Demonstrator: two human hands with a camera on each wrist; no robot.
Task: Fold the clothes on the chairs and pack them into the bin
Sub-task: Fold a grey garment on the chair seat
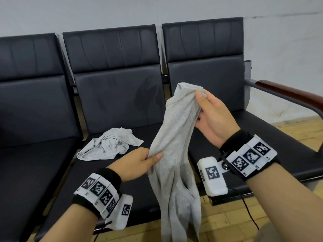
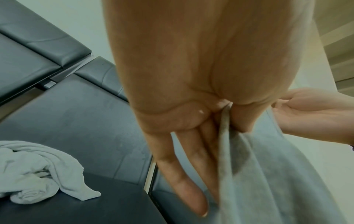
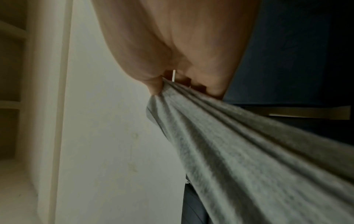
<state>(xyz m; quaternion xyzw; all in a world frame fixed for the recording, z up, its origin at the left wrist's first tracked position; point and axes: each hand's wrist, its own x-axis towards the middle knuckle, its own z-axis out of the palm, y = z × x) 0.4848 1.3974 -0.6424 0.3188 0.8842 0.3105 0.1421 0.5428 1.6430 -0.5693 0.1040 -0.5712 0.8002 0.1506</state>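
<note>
Here, black chairs point(image 1: 111, 95) against white wall point(image 1: 122, 11), wooden floor point(image 1: 227, 220), crumpled grey garment point(image 1: 110, 145) on seat

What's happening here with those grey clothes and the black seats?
A person is holding up a grey garment in front of a row of black chairs. The right hand pinches its top end, and the left hand pinches an edge lower down, so the cloth hangs bunched and unfolded between them. A second grey garment lies crumpled on the middle seat. No bin shows in these views, so the folding seems only to be getting started.
</note>
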